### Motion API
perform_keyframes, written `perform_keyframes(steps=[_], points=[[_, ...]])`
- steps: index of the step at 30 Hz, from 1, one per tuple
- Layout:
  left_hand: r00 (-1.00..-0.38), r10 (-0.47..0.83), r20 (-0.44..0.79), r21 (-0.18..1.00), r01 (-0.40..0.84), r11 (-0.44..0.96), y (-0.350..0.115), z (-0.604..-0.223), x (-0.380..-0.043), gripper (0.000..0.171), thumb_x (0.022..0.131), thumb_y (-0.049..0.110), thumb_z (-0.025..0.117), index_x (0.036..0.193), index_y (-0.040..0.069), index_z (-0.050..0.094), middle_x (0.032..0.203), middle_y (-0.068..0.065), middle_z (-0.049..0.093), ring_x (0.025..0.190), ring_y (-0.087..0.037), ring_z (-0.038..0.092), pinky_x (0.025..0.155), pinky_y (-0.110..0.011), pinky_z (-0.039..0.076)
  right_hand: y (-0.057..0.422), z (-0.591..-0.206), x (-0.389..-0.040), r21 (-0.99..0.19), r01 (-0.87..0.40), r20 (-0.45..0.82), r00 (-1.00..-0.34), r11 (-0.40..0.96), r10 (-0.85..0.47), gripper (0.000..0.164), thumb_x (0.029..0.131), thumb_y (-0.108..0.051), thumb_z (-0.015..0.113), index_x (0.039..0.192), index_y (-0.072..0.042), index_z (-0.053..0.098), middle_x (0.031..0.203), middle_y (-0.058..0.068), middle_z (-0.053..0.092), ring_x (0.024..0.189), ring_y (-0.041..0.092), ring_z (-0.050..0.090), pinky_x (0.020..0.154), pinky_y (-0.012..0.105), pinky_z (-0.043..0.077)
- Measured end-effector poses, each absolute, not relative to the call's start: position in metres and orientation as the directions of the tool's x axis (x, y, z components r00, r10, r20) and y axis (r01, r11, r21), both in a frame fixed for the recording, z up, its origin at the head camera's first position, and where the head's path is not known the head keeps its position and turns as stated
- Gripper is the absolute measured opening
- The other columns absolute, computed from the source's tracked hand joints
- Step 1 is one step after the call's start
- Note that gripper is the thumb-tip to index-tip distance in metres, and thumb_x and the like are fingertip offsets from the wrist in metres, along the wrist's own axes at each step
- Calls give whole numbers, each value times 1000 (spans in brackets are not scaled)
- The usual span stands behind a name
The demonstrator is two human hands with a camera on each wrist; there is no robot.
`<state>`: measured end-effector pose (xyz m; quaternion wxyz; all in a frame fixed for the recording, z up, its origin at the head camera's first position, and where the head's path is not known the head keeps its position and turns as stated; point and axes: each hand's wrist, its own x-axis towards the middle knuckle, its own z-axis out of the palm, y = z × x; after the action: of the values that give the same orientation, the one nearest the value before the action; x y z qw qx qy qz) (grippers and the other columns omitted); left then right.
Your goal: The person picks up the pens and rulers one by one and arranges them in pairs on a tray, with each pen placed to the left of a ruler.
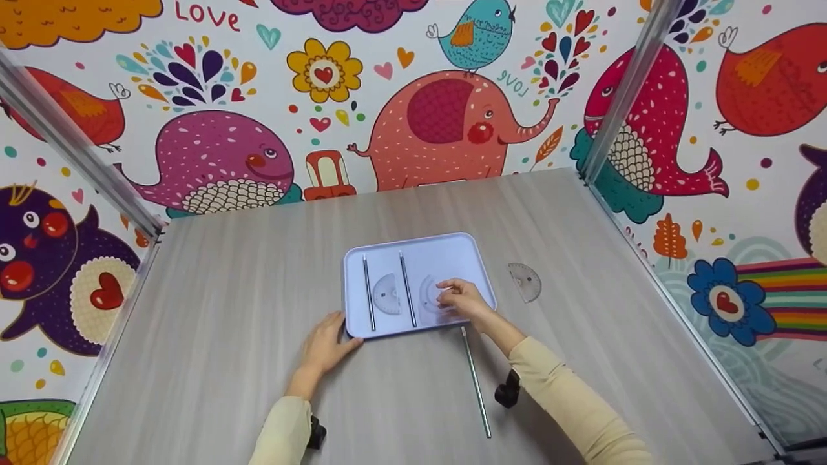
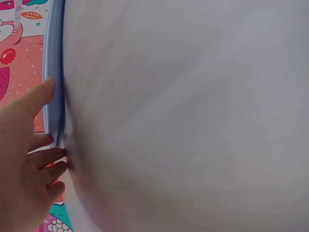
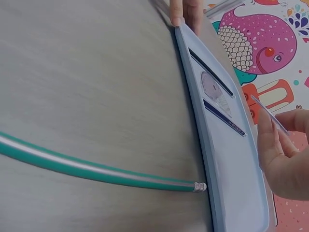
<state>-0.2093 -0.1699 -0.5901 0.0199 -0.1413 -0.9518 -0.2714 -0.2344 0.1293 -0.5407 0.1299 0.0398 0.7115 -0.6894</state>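
My left hand (image 1: pixel 325 345) holds the near left corner of a pale blue tray (image 1: pixel 446 252), thumb on the front side and fingers along the left side. Above the tray's right part, my right hand (image 1: pixel 466 301) pinches a clear protractor (image 3: pixel 268 113) between thumb and fingers. In the tray lie two dark pencils, the left pencil (image 1: pixel 368 290) and the right pencil (image 1: pixel 407 287), with another clear protractor (image 1: pixel 386 295) between them. A green striped pencil (image 1: pixel 477 384) lies on the table in front of the tray, under my right forearm's left side.
A third clear protractor (image 1: pixel 526 282) lies on the grey wood-grain table (image 1: pixel 232 336), right of the tray. Painted panels (image 1: pixel 323 129) with metal posts (image 1: pixel 627 90) border the table at the back and sides. Each wrist carries a small black device.
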Motion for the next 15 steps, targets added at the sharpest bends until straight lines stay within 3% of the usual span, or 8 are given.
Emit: perform_keyframes(steps=[15], points=[[-946, 271, 177, 508, 324, 798, -170, -592, -209, 65, 76, 30, 71, 120, -12, 50, 121, -29, 52, 116, -43, 45, 101, -50, 34, 117, -552, -245, -968, 250, -250, -967, 8, -39, 31, 78, 8, 51, 109, 12, 52, 72, 2, 54, 64, 10, 57, 58, 26, 55]])
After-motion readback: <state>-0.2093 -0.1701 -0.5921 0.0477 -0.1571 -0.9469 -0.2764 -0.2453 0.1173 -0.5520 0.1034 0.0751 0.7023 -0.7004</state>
